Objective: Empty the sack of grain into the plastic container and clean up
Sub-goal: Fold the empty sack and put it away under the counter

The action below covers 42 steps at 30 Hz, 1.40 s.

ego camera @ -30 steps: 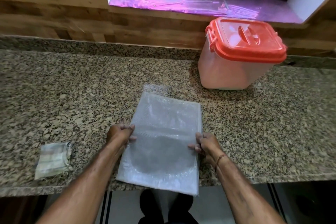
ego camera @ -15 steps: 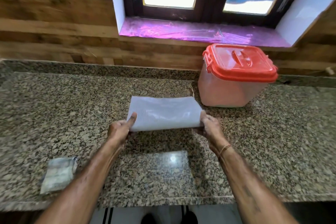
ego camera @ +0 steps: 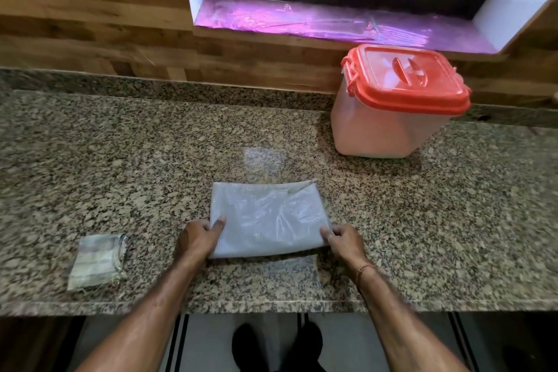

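The empty whitish woven sack [ego camera: 267, 217] lies folded in half on the granite counter [ego camera: 151, 166], flat and rectangular. My left hand [ego camera: 197, 240] grips its near left corner, thumb on top. My right hand [ego camera: 344, 240] pinches its near right corner. The translucent plastic container [ego camera: 389, 121] stands at the back right against the wall, its red lid [ego camera: 407, 77] closed on it. No loose grain shows on the counter.
A small folded cloth or packet [ego camera: 96, 260] lies near the counter's front left. A purple-lined window sill [ego camera: 332, 24] runs behind the container. The counter's front edge is just below my wrists, with my feet on the floor beneath.
The sack lay full length with its end over the counter's edge; my hands folded it in half away from me and now press it flat on the counter.
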Available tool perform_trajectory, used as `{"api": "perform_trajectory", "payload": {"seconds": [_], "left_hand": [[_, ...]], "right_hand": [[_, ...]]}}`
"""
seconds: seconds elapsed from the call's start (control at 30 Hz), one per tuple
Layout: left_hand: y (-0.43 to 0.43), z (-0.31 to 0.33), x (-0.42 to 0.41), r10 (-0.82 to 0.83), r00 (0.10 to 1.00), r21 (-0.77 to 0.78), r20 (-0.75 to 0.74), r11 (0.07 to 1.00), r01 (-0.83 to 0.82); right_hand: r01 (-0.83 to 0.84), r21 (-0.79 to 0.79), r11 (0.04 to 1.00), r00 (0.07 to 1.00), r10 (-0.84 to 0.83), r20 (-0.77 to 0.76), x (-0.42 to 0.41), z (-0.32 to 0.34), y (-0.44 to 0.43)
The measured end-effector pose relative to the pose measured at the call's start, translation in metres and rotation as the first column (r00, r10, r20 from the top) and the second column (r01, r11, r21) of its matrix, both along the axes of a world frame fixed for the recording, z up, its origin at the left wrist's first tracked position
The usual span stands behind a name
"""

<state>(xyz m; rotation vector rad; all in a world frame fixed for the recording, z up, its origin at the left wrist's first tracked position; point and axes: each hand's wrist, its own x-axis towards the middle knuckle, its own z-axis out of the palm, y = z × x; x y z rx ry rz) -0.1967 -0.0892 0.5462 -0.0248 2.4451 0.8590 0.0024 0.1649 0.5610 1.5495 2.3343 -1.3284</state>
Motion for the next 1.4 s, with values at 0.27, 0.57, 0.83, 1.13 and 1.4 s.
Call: {"api": "perform_trajectory", "payload": {"seconds": [0.27, 0.57, 0.83, 1.13, 1.4], "left_hand": [[-0.001, -0.013, 0.029, -0.303, 0.907, -0.222, -0.293, 0.944, 0.243], [0.024, -0.003, 0.023, -0.828, 0.538, -0.556, -0.160, 0.525, 0.644], [0.035, -0.006, 0.047, -0.780, 0.604, -0.613, -0.161, 0.559, 0.558], [0.047, 0.006, 0.057, -0.561, 0.799, -0.230, -0.215, 0.824, 0.517], [0.041, 0.051, 0.002, -0.246, 0.924, 0.411, 0.292, 0.905, 0.111]], "right_hand": [[-0.007, 0.080, 0.997, 0.997, 0.001, 0.082, 0.015, -0.007, -0.005], [0.296, -0.093, 0.951, 0.947, -0.304, -0.099, 0.014, -0.005, 0.001], [0.284, -0.591, 0.755, 0.902, -0.419, -0.102, 0.007, 0.001, -0.038], [0.286, -0.725, 0.627, 0.859, -0.503, -0.096, -0.022, 0.012, -0.052], [-0.162, -0.618, 0.769, 0.874, -0.179, -0.452, -0.027, 0.073, -0.029]]}}
